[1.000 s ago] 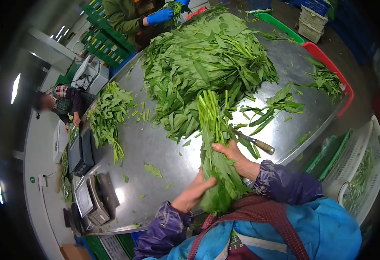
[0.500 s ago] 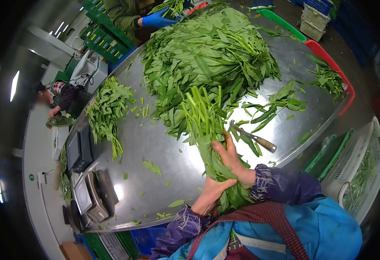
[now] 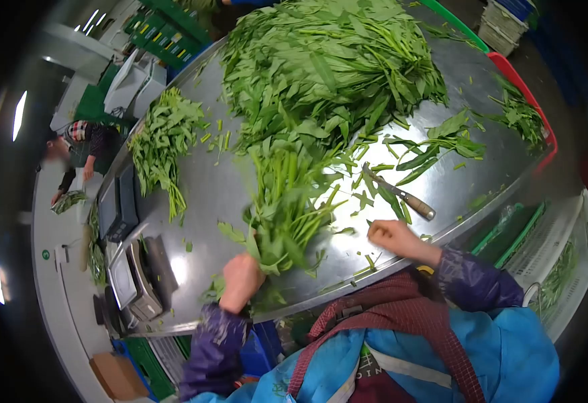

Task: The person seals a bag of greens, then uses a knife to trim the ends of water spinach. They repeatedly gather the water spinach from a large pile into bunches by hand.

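Note:
My left hand is at the lower left side of a loose bunch of water spinach, its fingers closed and partly hidden behind leaves. Stems and leaves of that bunch are splayed over the metal table and blurred by motion. To the right, my right hand is apart from the bunch with its fingers curled in; whether a small scrap is between them I cannot make out. Beyond it lies a knife with a wooden handle, among cut stems and loose leaves.
A large heap of water spinach covers the table's far side. A smaller bunch lies left, near weighing scales. A red tray is far right, a white crate near right. Another person is at the left.
My hands have let the upright bunch down and moved apart, left hand leftward, right hand rightward. The bunch has loosened and spread. The co-worker's blue glove at the top has mostly left view.

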A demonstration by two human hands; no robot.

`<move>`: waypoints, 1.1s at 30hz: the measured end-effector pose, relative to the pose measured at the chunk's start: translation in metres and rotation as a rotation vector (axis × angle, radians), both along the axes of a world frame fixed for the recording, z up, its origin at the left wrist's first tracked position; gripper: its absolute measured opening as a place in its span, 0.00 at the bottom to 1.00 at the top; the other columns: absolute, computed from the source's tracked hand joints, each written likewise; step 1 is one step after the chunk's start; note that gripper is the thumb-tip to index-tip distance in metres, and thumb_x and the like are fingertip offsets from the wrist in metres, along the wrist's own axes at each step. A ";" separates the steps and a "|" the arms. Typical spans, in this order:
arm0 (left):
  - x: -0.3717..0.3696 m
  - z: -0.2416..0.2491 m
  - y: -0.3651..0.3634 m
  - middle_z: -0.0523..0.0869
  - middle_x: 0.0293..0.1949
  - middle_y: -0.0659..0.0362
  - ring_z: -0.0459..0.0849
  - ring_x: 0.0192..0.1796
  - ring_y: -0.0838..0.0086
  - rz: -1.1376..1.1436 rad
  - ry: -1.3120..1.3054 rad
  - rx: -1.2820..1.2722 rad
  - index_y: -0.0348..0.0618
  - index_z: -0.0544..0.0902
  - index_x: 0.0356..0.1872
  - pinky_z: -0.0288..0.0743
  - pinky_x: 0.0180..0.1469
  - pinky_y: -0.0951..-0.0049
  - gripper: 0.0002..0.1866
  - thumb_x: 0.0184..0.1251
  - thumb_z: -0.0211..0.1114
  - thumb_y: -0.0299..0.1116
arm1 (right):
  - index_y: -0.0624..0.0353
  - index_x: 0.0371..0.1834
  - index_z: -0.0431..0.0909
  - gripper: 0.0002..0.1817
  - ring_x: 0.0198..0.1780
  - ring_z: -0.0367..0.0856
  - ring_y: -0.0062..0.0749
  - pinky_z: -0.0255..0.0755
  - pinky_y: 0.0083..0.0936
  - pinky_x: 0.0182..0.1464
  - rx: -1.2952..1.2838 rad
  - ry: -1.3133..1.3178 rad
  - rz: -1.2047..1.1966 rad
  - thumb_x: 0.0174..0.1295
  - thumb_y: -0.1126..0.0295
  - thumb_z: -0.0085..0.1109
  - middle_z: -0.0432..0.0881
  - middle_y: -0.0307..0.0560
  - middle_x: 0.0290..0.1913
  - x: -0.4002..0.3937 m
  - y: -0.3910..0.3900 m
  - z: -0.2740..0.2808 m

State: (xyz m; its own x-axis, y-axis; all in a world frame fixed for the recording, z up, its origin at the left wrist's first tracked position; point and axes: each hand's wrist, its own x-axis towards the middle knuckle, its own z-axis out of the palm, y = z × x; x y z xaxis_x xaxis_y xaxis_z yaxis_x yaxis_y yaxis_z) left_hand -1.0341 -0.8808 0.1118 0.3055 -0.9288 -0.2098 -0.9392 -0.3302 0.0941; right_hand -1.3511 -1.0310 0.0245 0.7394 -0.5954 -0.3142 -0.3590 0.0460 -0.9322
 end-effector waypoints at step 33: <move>-0.042 0.062 -0.004 0.75 0.22 0.54 0.77 0.22 0.60 -0.104 -0.151 -0.221 0.57 0.70 0.60 0.68 0.22 0.64 0.41 0.36 0.59 0.16 | 0.65 0.58 0.59 0.36 0.22 0.76 0.24 0.70 0.20 0.28 -0.296 -0.078 -0.140 0.49 0.61 0.66 0.78 0.50 0.39 0.097 0.008 0.099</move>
State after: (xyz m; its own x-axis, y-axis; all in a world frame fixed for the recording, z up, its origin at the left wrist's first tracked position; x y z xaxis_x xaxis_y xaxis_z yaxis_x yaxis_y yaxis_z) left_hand -1.0757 -0.8843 0.1736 0.2185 -0.9750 0.0417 -0.9758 -0.2183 0.0095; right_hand -1.2541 -1.0232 0.1239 0.6591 -0.7498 -0.0580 -0.2956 -0.1874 -0.9367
